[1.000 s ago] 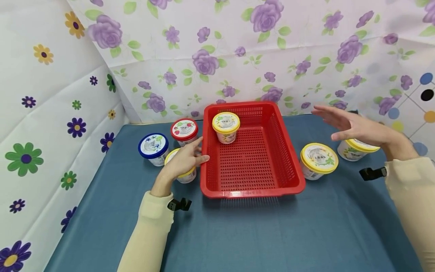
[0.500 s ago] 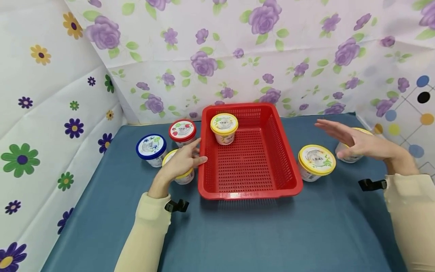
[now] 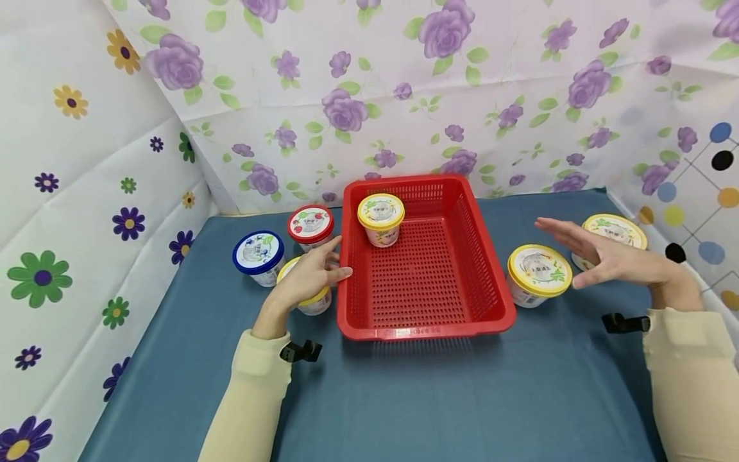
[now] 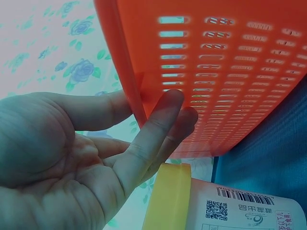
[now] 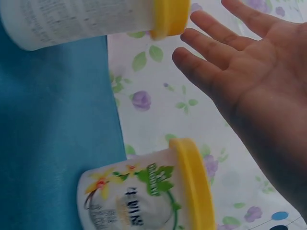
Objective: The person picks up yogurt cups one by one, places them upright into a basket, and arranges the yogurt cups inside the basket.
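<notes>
My left hand (image 3: 310,274) grips the left rim of a red plastic basket (image 3: 426,332). In the left wrist view the thumb reaches over the rim while fingertips lie against the slotted outer wall. Under that hand stands a yellow-lidded tub (image 3: 316,303), partly hidden. Inside the basket, at the back left, sits another yellow-lidded tub (image 3: 382,219). My right hand (image 3: 620,260), fingers extended and holding nothing, hovers over the right side of the table. Close to it are a nearer yellow-lidded tub (image 3: 538,276) and a farther one (image 3: 616,230), partly covered by the hand.
Left of the basket stand a blue-lidded tub (image 3: 258,256) and a red-lidded tub (image 3: 310,226). A blue cloth (image 3: 427,404) covers the table. Flowered sheets (image 3: 398,96) hang behind it and at the sides.
My right hand has come down and slightly nearer, uncovering more of the far right tub's lid. The left hand keeps its hold on the basket rim, and the tubs stay in place.
</notes>
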